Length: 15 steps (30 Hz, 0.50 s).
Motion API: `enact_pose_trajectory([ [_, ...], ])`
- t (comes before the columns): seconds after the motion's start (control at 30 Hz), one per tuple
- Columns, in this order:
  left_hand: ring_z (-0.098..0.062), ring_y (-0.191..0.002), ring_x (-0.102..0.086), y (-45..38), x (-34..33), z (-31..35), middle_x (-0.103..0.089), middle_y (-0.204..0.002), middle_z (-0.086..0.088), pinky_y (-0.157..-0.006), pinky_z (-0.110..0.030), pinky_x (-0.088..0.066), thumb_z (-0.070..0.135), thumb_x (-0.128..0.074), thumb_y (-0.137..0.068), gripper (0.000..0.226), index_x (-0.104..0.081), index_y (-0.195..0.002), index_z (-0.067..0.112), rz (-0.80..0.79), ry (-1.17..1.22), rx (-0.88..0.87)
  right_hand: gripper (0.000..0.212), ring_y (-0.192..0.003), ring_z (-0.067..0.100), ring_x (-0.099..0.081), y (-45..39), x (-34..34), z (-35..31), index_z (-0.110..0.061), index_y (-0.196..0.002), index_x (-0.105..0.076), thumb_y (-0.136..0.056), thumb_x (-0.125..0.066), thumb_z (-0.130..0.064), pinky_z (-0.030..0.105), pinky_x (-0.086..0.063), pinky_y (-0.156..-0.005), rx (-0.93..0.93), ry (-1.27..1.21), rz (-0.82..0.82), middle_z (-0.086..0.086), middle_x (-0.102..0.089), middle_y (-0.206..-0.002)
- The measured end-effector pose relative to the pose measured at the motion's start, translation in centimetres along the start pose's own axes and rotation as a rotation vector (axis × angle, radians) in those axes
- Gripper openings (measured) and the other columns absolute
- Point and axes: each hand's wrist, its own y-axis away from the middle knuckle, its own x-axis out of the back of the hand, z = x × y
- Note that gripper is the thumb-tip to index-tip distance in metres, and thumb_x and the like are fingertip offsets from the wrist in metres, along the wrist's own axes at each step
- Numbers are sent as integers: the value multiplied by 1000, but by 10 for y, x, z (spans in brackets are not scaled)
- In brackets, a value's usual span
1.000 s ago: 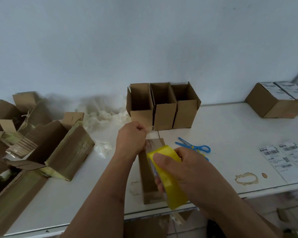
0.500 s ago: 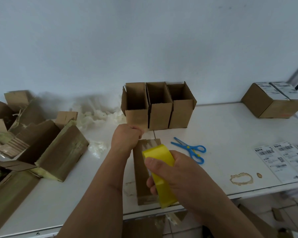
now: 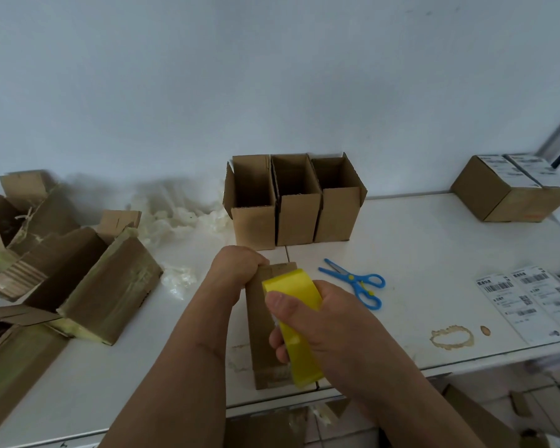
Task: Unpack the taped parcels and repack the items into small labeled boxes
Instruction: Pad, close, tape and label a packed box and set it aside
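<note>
Since the earlier frame, both hands have slid slightly toward the frame's lower centre. On the white table [image 3: 417, 240], a narrow box [image 3: 260, 324] lies at centre. The right hand [image 3: 330, 321] grips a yellow tape roll [image 3: 299, 321] over it; the left hand [image 3: 236, 270] is curled round the box's far end.

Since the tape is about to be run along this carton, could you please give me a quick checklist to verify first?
1. Yellow tape roll gripped by the right hand: ok.
2. Small closed box lying flat on the white table: ok.
3. Left hand gripping the box's far end: ok.
4. Tape end stuck down at that far end: cannot tell, the hand hides it.
5. Blue scissors lying on the table right of the box, ready for cutting: ok.
6. Shipping labels lying on the table for afterwards: ok.
</note>
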Motion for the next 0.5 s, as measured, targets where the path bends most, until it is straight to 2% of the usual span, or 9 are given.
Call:
enact_pose_trajectory([
  [0.03, -18, -73, -56, -2, 2, 0, -61, -96, -7, -56, -23, -44, 10, -66, -89, 5, -64, -93, 10, -4, 3, 19, 32, -61, 7, -66, 0, -1, 0, -29, -99, -52, -84, -59, -56, 18, -51, -56, 2, 3, -1, 1, -73, -80],
  [0.1, -12, -64, -51, -3, 6, -1, -57, -83, -3, -55, -25, -45, 9, -63, -90, 14, -56, -79, 16, -3, -37, 39, 33, -62, 7, -66, 1, -2, -1, -29, -100, -52, -84, -58, -56, 18, -52, -58, 13, 14, -1, 1, -73, -81],
  [0.17, -9, -66, -50, -4, 8, -4, -56, -83, -2, -55, -22, -45, 7, -57, -92, 13, -58, -82, 15, -35, -233, -46, 34, -62, 7, -65, 2, -3, -1, -29, -102, -52, -84, -58, -57, 17, -52, -58, 19, 23, 1, 1, -73, -83],
  [0.2, -10, -70, -51, -5, 9, -6, -57, -87, -3, -59, -21, -47, 6, -55, -91, 12, -61, -87, 14, -29, -325, -93, 34, -62, 7, -65, 2, -3, -1, -29, -102, -53, -84, -58, -57, 17, -52, -58, 15, 25, -3, 1, -73, -83],
  [0.27, -15, -85, -56, -2, 10, -7, -62, -98, -2, -72, -28, -51, 4, -55, -87, 19, -65, -95, 18, 2, -362, -181, 39, -65, 8, -66, 1, -3, 0, -29, -101, -52, -80, -58, -61, 20, -54, -63, 2, 35, -9, -1, -73, -84],
  [0.37, -15, -91, -58, 9, 9, 2, -65, -99, 3, -79, -29, -50, 12, -56, -91, 17, -63, -97, 26, 93, -474, -465, 67, -81, 15, -69, 1, -4, -1, -31, -103, -51, -53, -51, -76, 34, -58, -82, 4, 80, 27, 0, -71, -92],
  [0.43, -10, -83, -58, 20, 3, 13, -62, -88, 9, -73, -25, -47, 25, -52, -98, 10, -61, -94, 26, -9, -488, -563, 84, -93, 18, -66, 4, -5, -4, -31, -109, -51, -43, -44, -82, 40, -55, -91, 9, 130, 45, -1, -68, -101],
  [0.5, -4, -79, -55, 26, -6, 17, -59, -83, 11, -70, -22, -43, 40, -48, -100, 19, -58, -92, 27, -144, -529, -521, 74, -96, 13, -60, 8, -4, -7, -31, -111, -48, -57, -42, -81, 32, -49, -87, 8, 178, 54, -7, -62, -104],
])
